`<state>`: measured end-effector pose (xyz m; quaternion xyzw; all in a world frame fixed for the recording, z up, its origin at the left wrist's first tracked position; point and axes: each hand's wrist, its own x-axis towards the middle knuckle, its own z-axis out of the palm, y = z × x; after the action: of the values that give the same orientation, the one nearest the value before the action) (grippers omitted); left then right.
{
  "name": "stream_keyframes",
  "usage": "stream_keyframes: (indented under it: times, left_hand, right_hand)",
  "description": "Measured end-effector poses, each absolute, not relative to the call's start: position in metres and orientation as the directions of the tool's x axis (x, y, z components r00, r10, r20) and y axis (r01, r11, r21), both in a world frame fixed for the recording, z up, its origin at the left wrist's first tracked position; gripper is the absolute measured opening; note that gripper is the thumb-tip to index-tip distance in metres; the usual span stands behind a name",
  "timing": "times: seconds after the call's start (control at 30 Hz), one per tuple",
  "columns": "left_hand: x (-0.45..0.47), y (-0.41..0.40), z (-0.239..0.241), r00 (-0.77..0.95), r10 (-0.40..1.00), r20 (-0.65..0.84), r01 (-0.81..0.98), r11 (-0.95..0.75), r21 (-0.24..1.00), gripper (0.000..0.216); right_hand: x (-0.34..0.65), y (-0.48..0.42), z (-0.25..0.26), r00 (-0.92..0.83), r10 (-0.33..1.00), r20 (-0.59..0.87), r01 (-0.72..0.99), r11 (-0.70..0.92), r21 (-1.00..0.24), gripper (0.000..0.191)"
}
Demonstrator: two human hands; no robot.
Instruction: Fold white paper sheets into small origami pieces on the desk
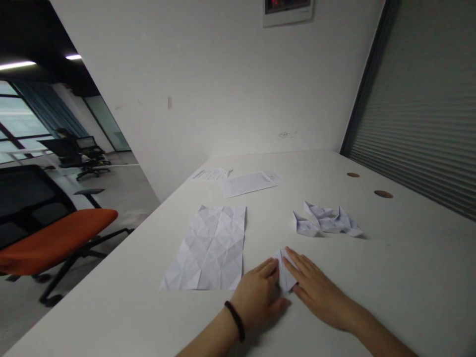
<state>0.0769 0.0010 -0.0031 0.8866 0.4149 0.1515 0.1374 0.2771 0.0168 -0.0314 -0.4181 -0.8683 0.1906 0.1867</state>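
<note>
A small piece of folded white paper [285, 277] lies on the table between my two hands. My left hand [258, 292] is at its left edge, fingers curled together against the paper and thumb near its lower end. A dark band circles the left wrist. My right hand [314, 287] rests on the paper's right side, its fingers stretched out and slightly apart; they cover part of the folds. To the left is a creased white sheet [213, 248], spread out with a grid of fold lines. Beyond my right hand sit several folded paper pieces [327, 220].
Printed sheets [251, 183] lie farther back on the white table [409, 277]. Two round holes [383, 194] are near its right edge, beside a blind-covered partition [424, 109]. An orange-seated chair [59, 233] stands left; a person [65, 133] sits far behind it.
</note>
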Motion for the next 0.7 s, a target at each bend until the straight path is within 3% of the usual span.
stream_keyframes:
  times: [0.13, 0.23, 0.33, 0.43, 0.53, 0.7]
  left_hand:
    - [0.087, 0.003, 0.001, 0.530, 0.828, 0.182, 0.756, -0.559, 0.340, 0.040]
    - [0.092, 0.005, 0.006, 0.439, 0.876, 0.200, 0.817, -0.482, 0.316, 0.032]
    - [0.092, 0.007, 0.006, 0.405, 0.893, 0.197, 0.838, -0.449, 0.312, 0.030]
    - [0.090, 0.008, 0.003, 0.441, 0.865, 0.240, 0.792, -0.501, 0.350, 0.041]
    - [0.088, 0.009, -0.002, 0.465, 0.827, 0.315, 0.743, -0.559, 0.368, 0.048]
    - [0.083, 0.011, -0.002, 0.429, 0.822, 0.375, 0.777, -0.547, 0.312, 0.055]
  right_hand:
    - [0.267, 0.024, -0.036, -0.391, 0.893, 0.222, 0.609, 0.432, -0.665, 0.059]
    - [0.257, 0.029, -0.037, -0.204, 0.929, 0.309, 0.457, 0.369, -0.809, 0.056]
    - [0.250, 0.027, -0.036, -0.115, 0.930, 0.350, 0.307, 0.368, -0.878, 0.053]
    - [0.247, 0.023, -0.034, -0.059, 0.931, 0.360, 0.279, 0.362, -0.890, 0.050]
    - [0.249, 0.023, -0.031, -0.041, 0.927, 0.372, 0.372, 0.360, -0.856, 0.042]
    - [0.260, 0.030, -0.029, -0.215, 0.860, 0.462, 0.527, 0.501, -0.687, 0.041]
